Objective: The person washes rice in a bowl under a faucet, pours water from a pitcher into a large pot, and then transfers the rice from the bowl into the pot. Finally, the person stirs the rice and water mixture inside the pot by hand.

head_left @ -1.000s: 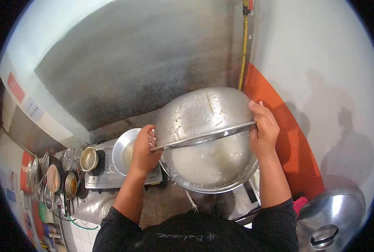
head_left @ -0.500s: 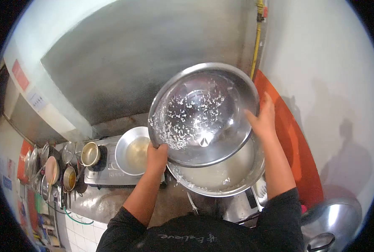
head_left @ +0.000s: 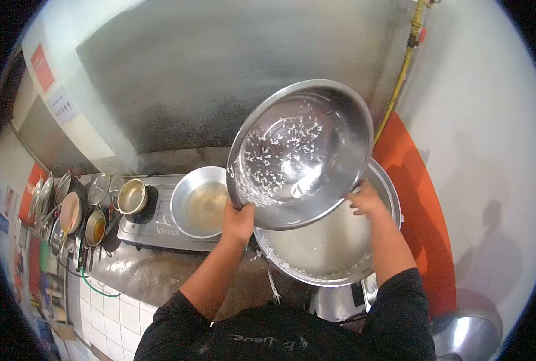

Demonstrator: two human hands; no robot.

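Observation:
A large stainless steel bowl (head_left: 340, 144) with white rice-like grains stuck to its inner wall is tilted over a big pot (head_left: 394, 198). The pot holds cloudy whitish liquid (head_left: 322, 253), and grains cling to its inner side. My left hand (head_left: 239, 224) grips the bowl's lower left rim, thumb on the inside. At the lower right rim is my right hand (head_left: 366, 200), its fingers apart and pointing left above the pot; whether they touch the bowl is hard to tell.
To the left, a wide pan (head_left: 180, 204) with yellowish liquid and a small pot (head_left: 132, 197) stand on a gas stove (head_left: 159, 231). Several pans (head_left: 71, 212) crowd the far left. A slim metal utensil (head_left: 274, 287) lies near the counter's front. A yellow pipe (head_left: 403, 75) runs down the wall.
My right hand has moved down from the bowl's right side to its lower right edge, fingers now pointing left. The bowl has shifted slightly and tilts more steeply. The view has turned a little.

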